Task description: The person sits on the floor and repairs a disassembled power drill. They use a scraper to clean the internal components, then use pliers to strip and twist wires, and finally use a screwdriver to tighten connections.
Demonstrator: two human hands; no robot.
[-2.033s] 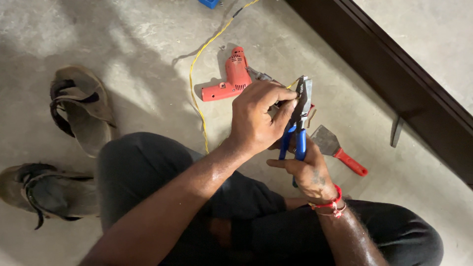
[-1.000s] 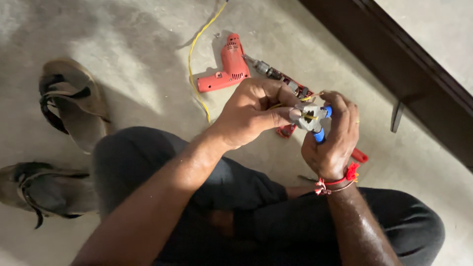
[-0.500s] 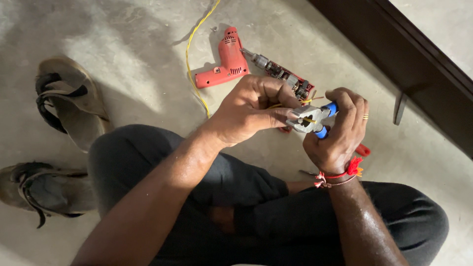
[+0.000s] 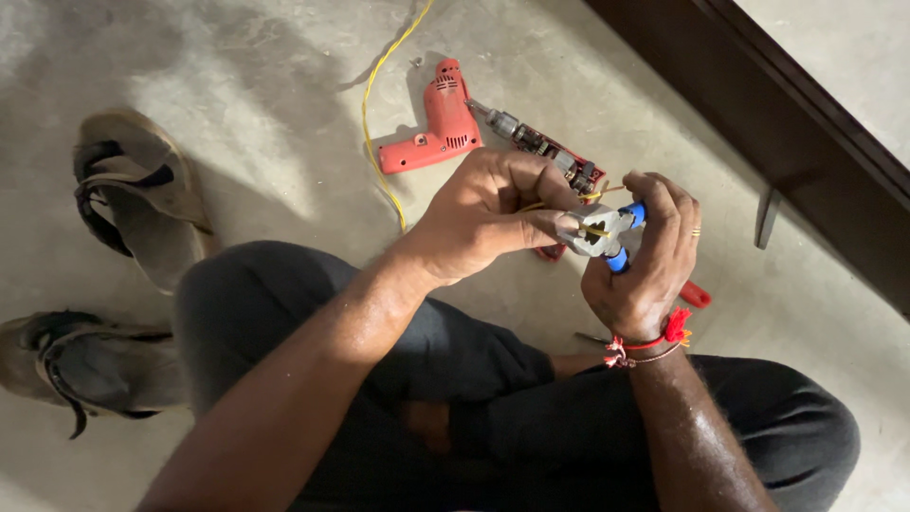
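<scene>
pliers swung from upright to level, right hand now wrapping handles

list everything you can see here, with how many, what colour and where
pliers: 1, blue handles, grey head, gripped in the right hand, jaws on a wire
wire: 1, yellow, runs across the floor past the drill up to the hands
drill: 1, red, lying on the floor above the hands
drill innards: 1, dark metal, on the floor at the drill's nose
sandals: 2, brown with dark straps, on the floor at left
red-handled tool: 1, mostly hidden behind the right hand
wooden frame: 1, dark brown, top right
floor: grey concrete
wrist thread: red, on the right wrist
left hand: pinching the wire at the pliers
right hand: wrapped round the pliers handles
</scene>
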